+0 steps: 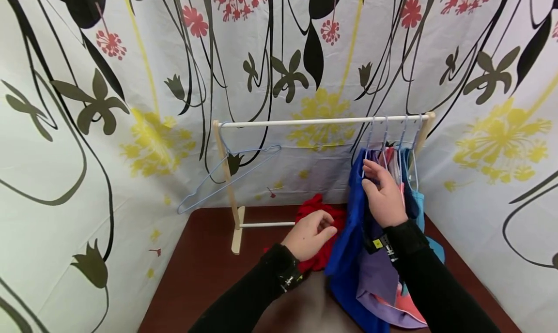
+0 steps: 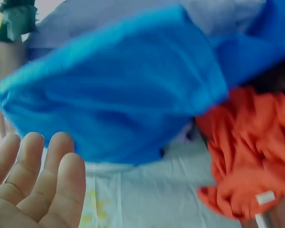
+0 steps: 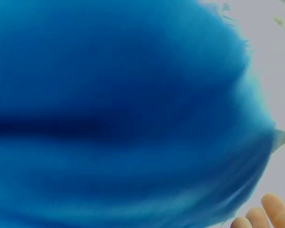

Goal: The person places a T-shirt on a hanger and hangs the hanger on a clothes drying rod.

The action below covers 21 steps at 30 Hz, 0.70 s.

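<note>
At the right end of a small clothes rack [image 1: 301, 122], a blue garment [image 1: 354, 212] hangs on a light blue hanger [image 1: 369, 134]. My right hand [image 1: 384, 197] is raised at the top of this garment, its fingers loosely bent beside the hanger. In the right wrist view the blue cloth [image 3: 133, 85] fills most of the frame, with the fingertips [image 3: 275, 209] at its lower right. Lower and further left, my left hand [image 1: 308, 235] hovers in front of a crumpled red garment [image 1: 316, 209], holding nothing. The left wrist view shows its fingers spread below the blue cloth [image 2: 118, 95].
A bare light blue hanger [image 1: 231, 178] hangs at the rack's left end. Several other garments, among them a purple one [image 1: 379, 275] and a turquoise one [image 1: 418, 207], hang close together at the right. A patterned curtain [image 1: 131, 81] surrounds the dark brown table [image 1: 187, 280].
</note>
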{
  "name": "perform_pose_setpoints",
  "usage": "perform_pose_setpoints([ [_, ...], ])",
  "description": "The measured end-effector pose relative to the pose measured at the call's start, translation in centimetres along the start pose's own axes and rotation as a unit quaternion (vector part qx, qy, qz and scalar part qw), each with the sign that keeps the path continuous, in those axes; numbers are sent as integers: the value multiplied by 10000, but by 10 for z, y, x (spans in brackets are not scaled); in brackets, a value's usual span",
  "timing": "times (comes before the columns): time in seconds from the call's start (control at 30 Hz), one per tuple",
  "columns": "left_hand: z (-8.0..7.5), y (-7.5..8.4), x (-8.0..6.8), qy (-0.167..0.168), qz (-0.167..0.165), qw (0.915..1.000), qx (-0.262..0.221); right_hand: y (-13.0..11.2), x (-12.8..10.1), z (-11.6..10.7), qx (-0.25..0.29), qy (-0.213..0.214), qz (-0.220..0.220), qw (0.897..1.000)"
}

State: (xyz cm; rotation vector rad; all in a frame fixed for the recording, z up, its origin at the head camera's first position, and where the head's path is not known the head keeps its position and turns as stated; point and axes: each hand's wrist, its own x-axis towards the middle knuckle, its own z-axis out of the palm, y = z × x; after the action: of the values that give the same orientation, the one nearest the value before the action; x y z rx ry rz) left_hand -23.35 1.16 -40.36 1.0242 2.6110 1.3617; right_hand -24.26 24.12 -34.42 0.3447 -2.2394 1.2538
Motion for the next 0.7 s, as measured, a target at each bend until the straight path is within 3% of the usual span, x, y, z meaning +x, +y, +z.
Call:
perform_pose_setpoints([
  [0.2,-26,-22,-26,348,-213,9978,523,-33,-14,17,485,-585,-338,9965],
  [0.4,-54,-51,-52,877,-479,9897,1029,-43,-31,47,838,-1187,-374,9887],
  [0.57,-81,-81,-80,1721,-587,9720,1489,-37,-53,73,1042,-1444,-312,9835],
  [0.7,-112,-99,-99,2395,-753,9512,1794,-26,-67,91,1042,-1671,-56,9804],
])
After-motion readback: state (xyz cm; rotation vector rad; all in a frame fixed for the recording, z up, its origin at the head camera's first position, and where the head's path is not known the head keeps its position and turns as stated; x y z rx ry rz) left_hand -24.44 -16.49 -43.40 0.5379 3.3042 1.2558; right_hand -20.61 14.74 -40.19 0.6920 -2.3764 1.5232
